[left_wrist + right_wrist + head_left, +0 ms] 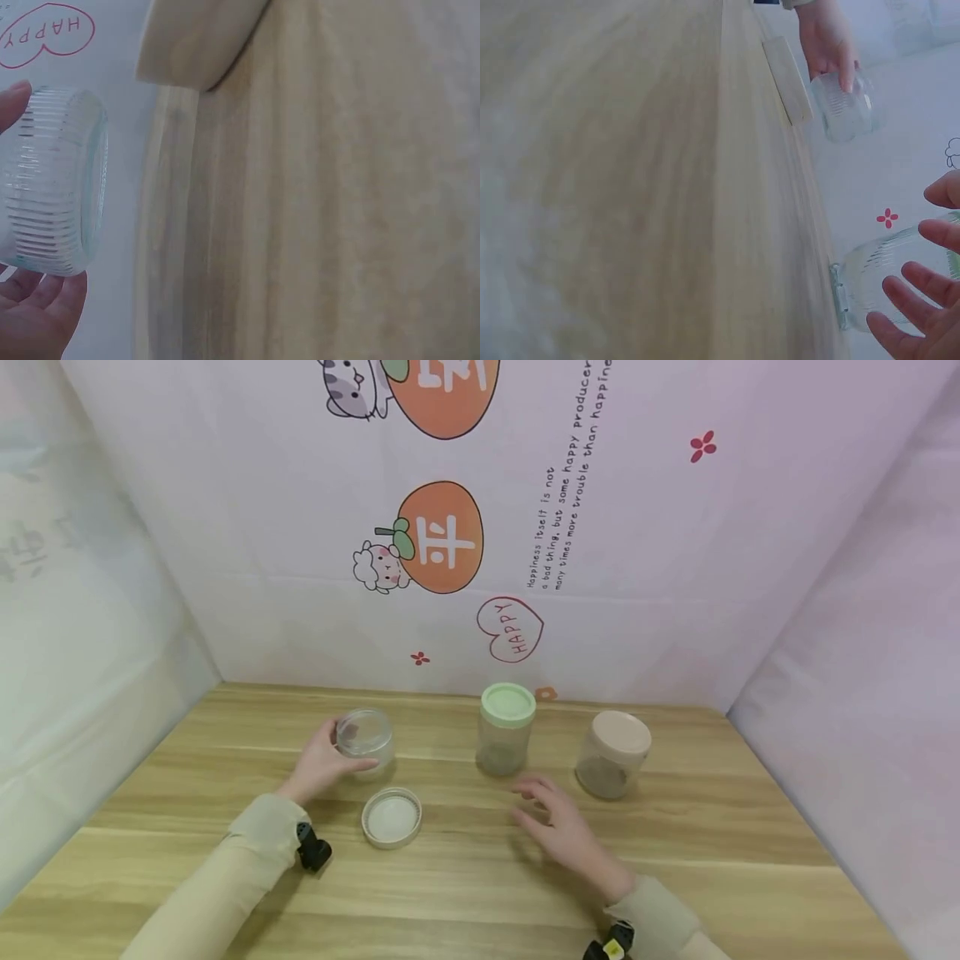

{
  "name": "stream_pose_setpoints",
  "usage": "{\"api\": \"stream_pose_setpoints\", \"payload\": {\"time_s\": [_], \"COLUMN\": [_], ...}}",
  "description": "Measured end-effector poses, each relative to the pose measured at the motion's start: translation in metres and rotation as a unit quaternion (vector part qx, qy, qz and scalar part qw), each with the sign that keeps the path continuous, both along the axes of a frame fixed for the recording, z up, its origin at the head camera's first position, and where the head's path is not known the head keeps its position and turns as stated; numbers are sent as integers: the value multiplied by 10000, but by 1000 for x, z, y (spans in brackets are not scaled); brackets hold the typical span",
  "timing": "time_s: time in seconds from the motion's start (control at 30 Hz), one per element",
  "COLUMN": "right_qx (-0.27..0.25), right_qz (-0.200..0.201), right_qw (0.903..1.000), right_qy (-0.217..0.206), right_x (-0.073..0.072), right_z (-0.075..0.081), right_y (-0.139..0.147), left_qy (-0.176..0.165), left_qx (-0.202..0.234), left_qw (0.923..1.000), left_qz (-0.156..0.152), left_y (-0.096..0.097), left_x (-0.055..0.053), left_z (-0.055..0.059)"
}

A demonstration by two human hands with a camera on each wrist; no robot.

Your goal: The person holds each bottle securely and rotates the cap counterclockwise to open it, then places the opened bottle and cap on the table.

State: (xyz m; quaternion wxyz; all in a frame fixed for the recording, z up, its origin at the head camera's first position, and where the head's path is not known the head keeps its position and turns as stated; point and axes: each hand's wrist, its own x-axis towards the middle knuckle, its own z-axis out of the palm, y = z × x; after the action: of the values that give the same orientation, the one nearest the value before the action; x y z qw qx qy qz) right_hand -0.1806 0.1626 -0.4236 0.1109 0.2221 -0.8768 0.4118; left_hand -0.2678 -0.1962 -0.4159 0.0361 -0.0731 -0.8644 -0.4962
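My left hand grips a small clear glass jar with ribbed sides and no lid on it. In the left wrist view the jar sits between thumb and fingers, and a strip of white cloth shows between its base and the table. A pale screw lid lies inside up on the table, just in front of that jar. My right hand hovers over the table with loosely bent, spread fingers and nothing in them. Close beyond it stands a taller glass jar with a light green lid.
To the right stands a third glass jar, capped with a beige-pink lid. The wooden table ends at a printed white cloth behind, with more white cloth on both sides.
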Motion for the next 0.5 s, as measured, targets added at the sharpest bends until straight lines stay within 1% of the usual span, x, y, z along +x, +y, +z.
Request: {"api": "stream_pose_setpoints", "payload": {"time_s": [0.1,0.2,0.27,0.37,0.5], "right_qx": [-34,4,45,103,52], "right_qz": [-150,-259,-291,-347,-497], "right_qw": [9996,9990,9989,9987,9981], "right_qy": [-238,-352,-374,-358,-367], "right_x": [1,0,-1,-1,0], "right_z": [0,1,1,2,1], "right_y": [0,0,0,0,0], "left_qy": [10,-40,-94,-165,-255], "left_qx": [-54,-43,-40,-40,-26], "left_qw": [9999,9997,9997,9994,9990], "left_qz": [-162,-226,-226,-302,-373], "left_y": [1,2,3,4,7], "left_x": [-5,-10,-13,-17,-20], "left_z": [-3,-5,-7,-8,-10]}}
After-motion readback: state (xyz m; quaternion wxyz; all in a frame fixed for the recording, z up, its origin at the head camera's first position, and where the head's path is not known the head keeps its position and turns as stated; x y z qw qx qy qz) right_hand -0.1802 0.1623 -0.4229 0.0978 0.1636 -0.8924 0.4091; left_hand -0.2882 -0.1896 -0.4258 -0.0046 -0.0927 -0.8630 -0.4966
